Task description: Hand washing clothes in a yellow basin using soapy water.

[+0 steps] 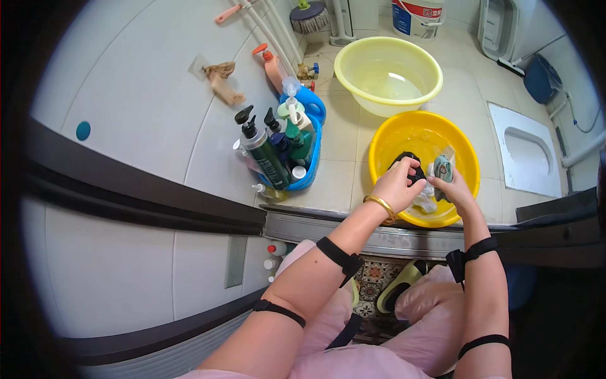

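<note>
A yellow plastic basin (381,137) stands on the tiled floor just past the door sill, with a little water in it. My left hand (401,182) is over its left part, fingers curled at a black wet cloth (411,163); whether they grip it is hard to tell. At the basin's right side my right hand (457,187) grips a bunched grey-green cloth (443,169). White cloth (424,201) lies in the basin below and between the hands. Behind it is a larger pale yellow basin (342,76) holding clear water.
A blue basket (313,173) of pump bottles stands left of the basins. A squat toilet (530,147) is set in the floor at right. A paint bucket (416,21) and a mop head (309,18) are at the back. The metal door sill (322,232) crosses before my knees.
</note>
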`<state>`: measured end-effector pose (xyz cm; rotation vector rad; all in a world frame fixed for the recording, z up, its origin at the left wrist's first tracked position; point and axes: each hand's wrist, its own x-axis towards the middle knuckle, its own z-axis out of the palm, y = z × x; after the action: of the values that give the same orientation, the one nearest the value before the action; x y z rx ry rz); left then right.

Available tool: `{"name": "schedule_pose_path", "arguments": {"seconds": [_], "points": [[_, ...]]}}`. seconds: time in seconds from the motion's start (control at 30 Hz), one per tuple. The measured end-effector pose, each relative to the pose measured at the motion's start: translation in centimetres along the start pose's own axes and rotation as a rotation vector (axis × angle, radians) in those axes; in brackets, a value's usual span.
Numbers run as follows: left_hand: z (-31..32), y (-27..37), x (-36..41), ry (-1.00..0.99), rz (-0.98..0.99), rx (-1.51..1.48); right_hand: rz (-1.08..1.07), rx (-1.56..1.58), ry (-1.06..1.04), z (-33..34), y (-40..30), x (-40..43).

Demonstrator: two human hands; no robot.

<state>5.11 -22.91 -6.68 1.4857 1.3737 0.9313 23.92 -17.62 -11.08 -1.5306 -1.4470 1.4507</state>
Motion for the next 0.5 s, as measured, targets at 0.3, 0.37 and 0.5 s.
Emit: {"name": "schedule_pose_path", "arguments": {"seconds": [0.3, 0.37, 0.5], "points": [[-4.0, -2.5, 0.2, -0.003, -0.074, 0.254, 0.012, -0.061, 0.066, 1.3, -1.9, -1.3], [-4.0, -2.9, 0.8, 0.033, -0.040, 0.302, -0.086, -0.494, 0.116, -0.6, -0.6, -0.4], [-4.0, -2.8, 1.1, -0.005, -0.070, 0.316, -0.056, -0.185, 0.172, -1.7, -2.5, -1.0]]}}
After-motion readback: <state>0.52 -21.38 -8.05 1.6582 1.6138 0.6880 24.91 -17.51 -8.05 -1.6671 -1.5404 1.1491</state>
